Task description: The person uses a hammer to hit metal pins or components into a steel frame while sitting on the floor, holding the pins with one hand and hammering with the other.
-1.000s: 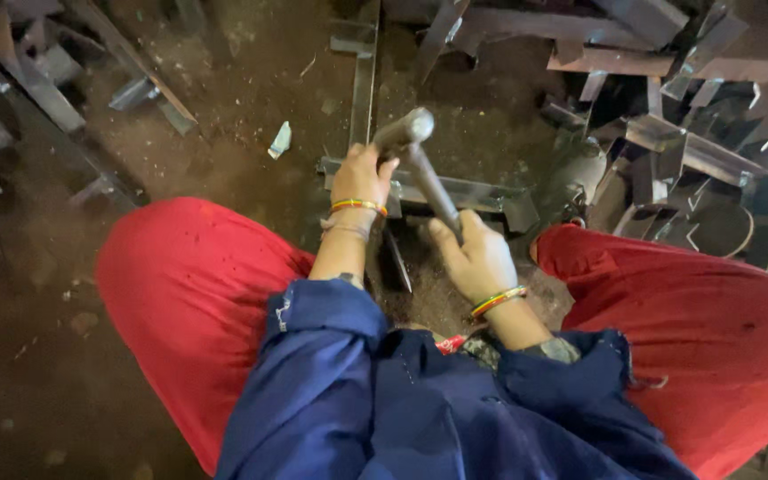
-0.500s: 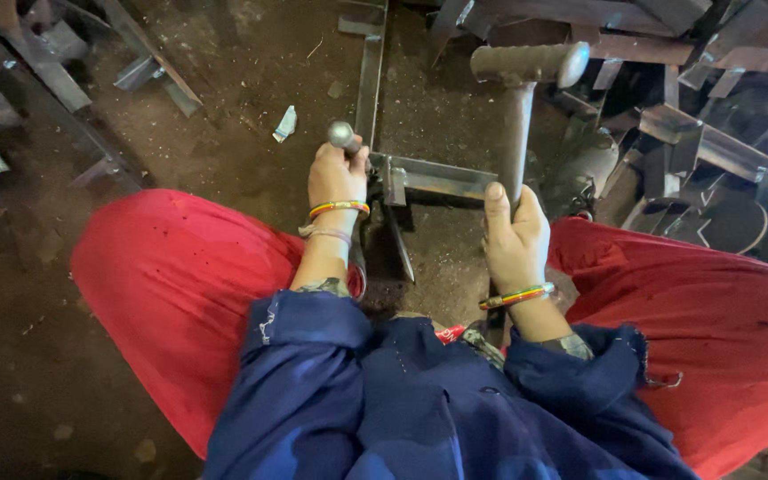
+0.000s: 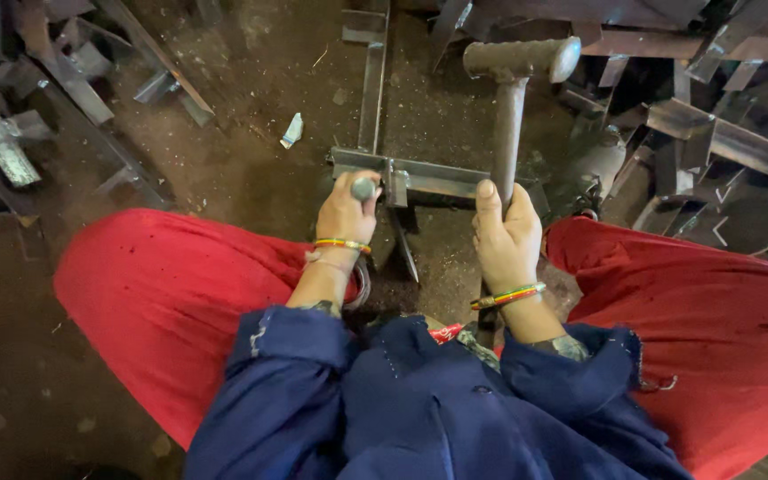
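1. Head view, looking down: a steel hammer (image 3: 516, 98) stands upright at about 1 o'clock from the picture's centre, its cylindrical head (image 3: 523, 59) lying crosswise at the top and its round shaft running down into the right hand (image 3: 507, 233).
2. Right hand: fingers clenched round the lower shaft, thumb laid up along it; a striped bangle (image 3: 508, 295) circles the wrist.
3. Left hand (image 3: 346, 212), at 9 o'clock from the right hand and well apart from it: fingers closed around a short metal punch (image 3: 364, 188), of which only the rounded top shows above the fist (its tip is hidden). A similar bangle (image 3: 342, 244) sits on this wrist.
4. Workpiece: a welded frame of steel angle (image 3: 428, 180) lies flat on the ground between the two hands and just beyond them; a long bar (image 3: 372, 84) of it runs off toward 12 o'clock. The left fist is at the frame's near-left corner; whether the punch touches the steel cannot be told.
5. Person: blue sleeves (image 3: 295, 356) and red trousers (image 3: 162, 293) fill the lower picture, knees spread to 8 and 4 o'clock.
6. Surroundings: dirt floor (image 3: 251, 160) with a small pale scrap (image 3: 292, 131) at 11 o'clock from the left hand; stacked steel sections (image 3: 722, 133) at 2 o'clock, more offcuts (image 3: 11, 133) at 10 o'clock.
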